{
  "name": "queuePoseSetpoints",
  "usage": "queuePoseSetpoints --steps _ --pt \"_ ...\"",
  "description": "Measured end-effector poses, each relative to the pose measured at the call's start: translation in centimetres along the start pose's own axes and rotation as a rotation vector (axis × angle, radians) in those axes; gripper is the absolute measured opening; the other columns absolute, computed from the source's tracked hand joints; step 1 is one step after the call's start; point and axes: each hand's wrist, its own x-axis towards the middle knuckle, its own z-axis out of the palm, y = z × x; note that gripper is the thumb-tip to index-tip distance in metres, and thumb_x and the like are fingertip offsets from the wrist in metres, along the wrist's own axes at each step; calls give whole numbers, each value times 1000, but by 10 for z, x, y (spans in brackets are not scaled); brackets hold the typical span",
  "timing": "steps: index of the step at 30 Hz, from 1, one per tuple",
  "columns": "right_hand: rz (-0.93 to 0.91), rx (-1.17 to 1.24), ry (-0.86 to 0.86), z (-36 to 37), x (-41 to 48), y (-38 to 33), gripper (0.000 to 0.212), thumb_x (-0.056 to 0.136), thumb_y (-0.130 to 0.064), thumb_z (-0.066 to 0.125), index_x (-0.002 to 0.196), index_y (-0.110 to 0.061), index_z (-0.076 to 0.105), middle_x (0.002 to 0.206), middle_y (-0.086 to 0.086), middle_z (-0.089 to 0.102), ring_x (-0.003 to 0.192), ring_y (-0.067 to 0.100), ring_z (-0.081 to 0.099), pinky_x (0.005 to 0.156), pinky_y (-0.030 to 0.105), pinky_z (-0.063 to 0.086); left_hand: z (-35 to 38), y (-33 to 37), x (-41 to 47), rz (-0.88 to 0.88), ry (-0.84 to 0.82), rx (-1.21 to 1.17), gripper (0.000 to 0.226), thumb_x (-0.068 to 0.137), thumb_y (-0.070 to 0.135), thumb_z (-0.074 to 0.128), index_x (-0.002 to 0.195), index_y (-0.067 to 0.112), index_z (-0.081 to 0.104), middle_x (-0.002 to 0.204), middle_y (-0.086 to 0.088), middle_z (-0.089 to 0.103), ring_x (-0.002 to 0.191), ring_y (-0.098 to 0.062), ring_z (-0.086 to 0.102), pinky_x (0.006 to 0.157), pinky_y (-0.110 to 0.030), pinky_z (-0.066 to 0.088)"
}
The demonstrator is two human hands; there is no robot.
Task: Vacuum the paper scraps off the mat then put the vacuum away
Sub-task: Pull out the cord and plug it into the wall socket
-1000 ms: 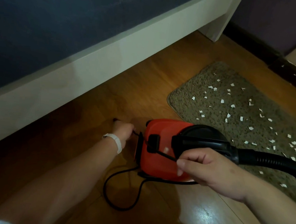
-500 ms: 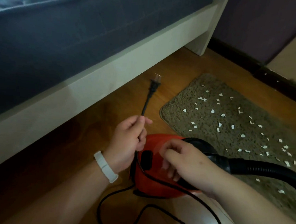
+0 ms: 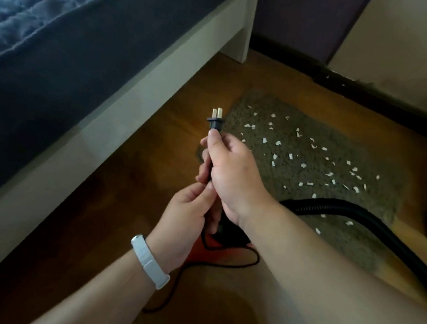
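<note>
A black two-pronged power plug (image 3: 215,121) held upright
right hand (image 3: 232,173) curled round its base; beneath, left hand (image 3: 188,218) seemingly pinches thin black cord (image 3: 256,258)

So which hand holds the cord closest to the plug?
The right hand, thumb just under the plug; the left hand, with the white wristband, grips the cord lower down.

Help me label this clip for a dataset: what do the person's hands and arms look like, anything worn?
The left hand and right hand are ungloved, with no rings visible; both forearms are bare, no sleeves in view. A smooth white wristband circles the left wrist.
</note>
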Motion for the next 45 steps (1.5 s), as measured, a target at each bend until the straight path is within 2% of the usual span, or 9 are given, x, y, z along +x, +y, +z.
queuePoseSetpoints --steps 5,10,16,19,21,24,28,36,45 --pt "172 179 128 -10 -49 -91 34 106 -35 37 93 -10 57 53 -8 38 43 7 28 41 23 22 13 59 -68 -138 -191 51 40 95 38 46 78 6 62 63 -9 52 60 -20 47 63 -30 41" --pt "190 145 191 3 -91 -210 35 106 -37 38 94 -10 57 52 -8 37 41 6 26 37 20 23 11 142 -129 -117 -236 368 56 89 57 35 69 9 56 61 -1 45 57 -12 41 58 -25 36" --pt "128 201 251 37 -122 -326 34 105 -38 41 90 -11 57 52 -6 37 42 8 27 38 21 22 -21 266 -168 -20 -279 550 49 84 56 43 69 12 56 53 8 45 49 -7 39 49 -22 34" --pt "105 252 287 49 -135 -365 33 104 -37 42 91 -11 58 52 -5 38 42 8 28 40 23 21 -36 318 -168 53 -283 696 45 87 56 46 77 14 61 64 -2 58 55 -20 51 54 -27 42" --pt "59 215 296 50 -138 -386 33 104 -36 42 95 -9 58 53 -4 38 43 9 28 40 24 22 -38 344 -159 150 -298 825 40 88 58 46 67 26 55 63 7 56 55 -15 51 53 -26 41" --pt "-19 171 307 38 -136 -412 33 104 -35 42 95 -8 59 55 -4 39 45 9 29 43 26 23 -31 377 -133 404 -262 1140 56 85 71 37 58 23 43 57 9 46 58 -9 48 49 -18 34" --pt "-53 261 365 5 -107 -441 30 105 -30 42 97 -6 59 52 -2 41 42 10 33 40 23 28 -9 418 -83 569 -195 1255 69 80 81 31 58 19 50 54 7 48 53 -10 50 47 -27 42" --pt "-20 276 463 -51 -40 -493 35 103 -38 45 101 -8 62 60 1 43 47 10 34 44 26 28 65 485 -2 344 -241 1178 59 70 78 46 56 20 50 47 7 47 42 -6 45 45 -29 41" --pt "-10 137 511 -108 27 -553 33 103 -41 43 96 -15 62 57 -2 40 45 9 31 42 25 25 134 527 84 514 -419 1248 39 84 58 58 64 24 56 57 4 54 51 -9 52 48 -22 44"
